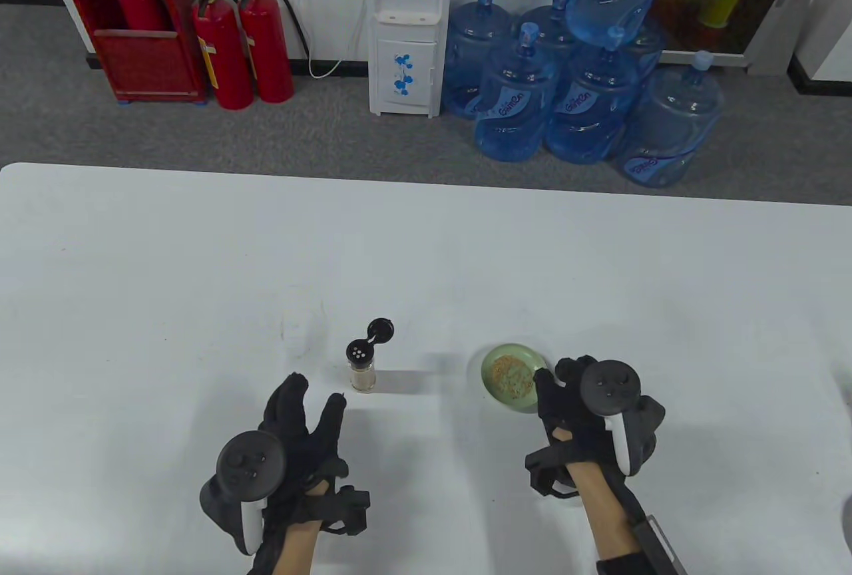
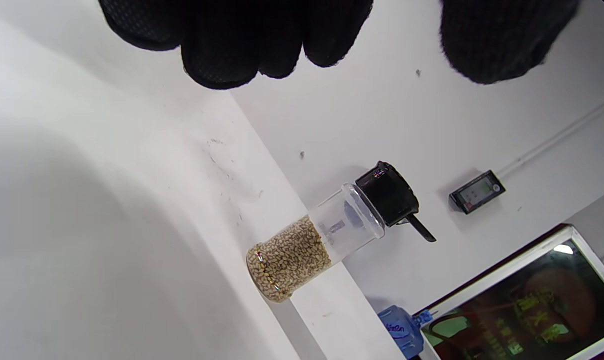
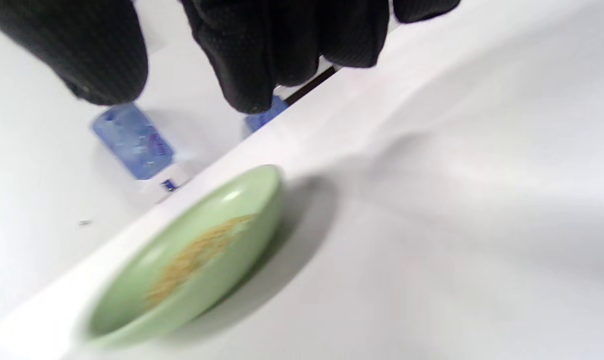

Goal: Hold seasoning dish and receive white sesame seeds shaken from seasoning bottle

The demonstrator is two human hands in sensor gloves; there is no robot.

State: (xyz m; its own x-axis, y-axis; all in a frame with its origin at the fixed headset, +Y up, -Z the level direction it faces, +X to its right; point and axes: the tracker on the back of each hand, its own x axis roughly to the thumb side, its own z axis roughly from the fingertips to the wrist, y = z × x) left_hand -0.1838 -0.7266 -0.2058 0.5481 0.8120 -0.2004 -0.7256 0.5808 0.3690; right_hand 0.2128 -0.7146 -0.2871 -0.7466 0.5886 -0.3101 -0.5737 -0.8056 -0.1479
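1. A white table (image 1: 200,269) fills the lower part of the table view. On it stand a small seasoning bottle (image 1: 361,369) and, at about three o'clock from it and well apart, a pale green seasoning dish (image 1: 511,379).

2. The dish lies flat on the table with a patch of tan sesame seeds (image 1: 511,377) already in it, so the shaking step looks done or paused. This reads as a moment between pours or at the close of the task.

3. The bottle stands upright, its long axis vertical and its holed shaker top facing the ceiling. Its black flip lid (image 1: 381,329) hangs open toward one o'clock. Seeds fill roughly its lower half.

4. The left hand (image 1: 293,428) hovers at about seven o'clock from the bottle, fingers (image 2: 222,45) spread and relaxed, holding nothing and not touching the bottle.

5. The right hand (image 1: 586,402) sits at the dish's four o'clock edge. In the right wrist view its fingers (image 3: 282,40) hang above the dish and grip nothing. Whether a fingertip touches the rim cannot be told.

6. If more seeds are wanted, the next move calls for the left hand to close round the bottle and tip it over the dish while the right hand steadies the rim.
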